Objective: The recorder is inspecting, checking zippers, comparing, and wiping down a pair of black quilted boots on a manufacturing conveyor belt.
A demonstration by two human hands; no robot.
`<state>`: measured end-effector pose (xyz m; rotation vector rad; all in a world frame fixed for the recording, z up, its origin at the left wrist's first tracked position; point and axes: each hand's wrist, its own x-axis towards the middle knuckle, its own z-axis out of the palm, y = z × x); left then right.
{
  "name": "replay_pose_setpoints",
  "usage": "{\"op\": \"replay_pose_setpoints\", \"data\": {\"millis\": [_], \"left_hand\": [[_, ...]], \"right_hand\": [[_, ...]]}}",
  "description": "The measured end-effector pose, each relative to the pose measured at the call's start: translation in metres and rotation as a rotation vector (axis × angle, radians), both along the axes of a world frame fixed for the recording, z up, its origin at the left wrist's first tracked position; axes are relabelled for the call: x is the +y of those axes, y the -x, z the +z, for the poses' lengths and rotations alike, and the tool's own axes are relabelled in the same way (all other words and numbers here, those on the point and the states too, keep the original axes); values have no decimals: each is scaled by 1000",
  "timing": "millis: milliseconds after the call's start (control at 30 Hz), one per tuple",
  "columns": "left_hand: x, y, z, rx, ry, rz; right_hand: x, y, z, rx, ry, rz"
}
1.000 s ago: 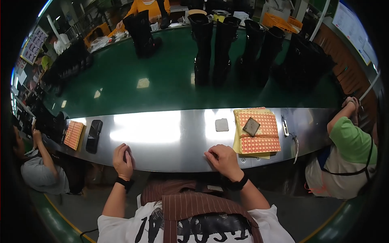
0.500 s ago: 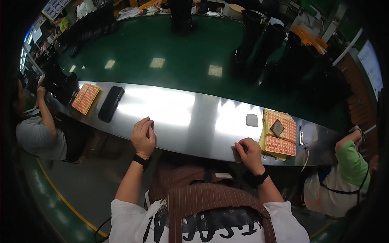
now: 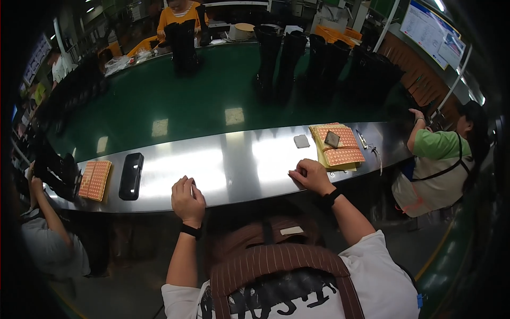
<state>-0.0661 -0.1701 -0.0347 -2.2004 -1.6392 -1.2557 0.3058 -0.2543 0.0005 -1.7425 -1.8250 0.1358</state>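
Observation:
My left hand (image 3: 188,202) rests at the near edge of the steel strip (image 3: 212,165), its fingers loosely bent and a little apart, with nothing seen in it. Farther right, my right hand (image 3: 313,175) lies on the same strip, fingers curled in and no object showing. Just beyond it is a small grey square pad (image 3: 302,141). Beside that hand sits a banded stack of orange-and-white sticker sheets (image 3: 345,154), topped by a dark diamond-turned square piece (image 3: 332,139). Left of my left hand lies a black phone (image 3: 131,176), then another banded sticker stack (image 3: 95,181).
Beyond the strip runs a green belt (image 3: 196,101) carrying tall black boots (image 3: 268,58). Small metal snips (image 3: 362,140) lie right of the larger stack. A person in green sleeves (image 3: 441,149) sits at right, one in grey (image 3: 53,244) at left, and one in orange (image 3: 178,18) stands across.
My view has turned to the right and tipped up, bringing the wall board and the person in orange into sight. Both hands stay on the strip in much the same poses.

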Motion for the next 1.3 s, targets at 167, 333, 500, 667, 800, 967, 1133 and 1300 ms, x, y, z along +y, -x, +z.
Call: {"op": "replay_pose_setpoints", "data": {"millis": [167,333,500,667,800,967,1133,1300], "left_hand": [[0,1,-1,-37,-9,11],[-1,3,0,-24,-4,15],[-4,4,4,-47,51,-14],[-5,9,13,-7,108,-46],[0,5,16,4,105,-70],[4,6,13,11,121,-82],[0,6,17,19,151,-62],[-7,10,16,34,159,-25]], "right_hand": [[1,3,1,-55,26,-15],[0,7,2,-65,68,-19],[0,9,6,-126,66,4],[20,19,24,-197,120,-30],[61,2,29,-320,-57,-136],[75,-22,27,-421,275,-106],[83,-46,80,-552,414,-82],[151,-23,213,-402,-246,-138]]}}
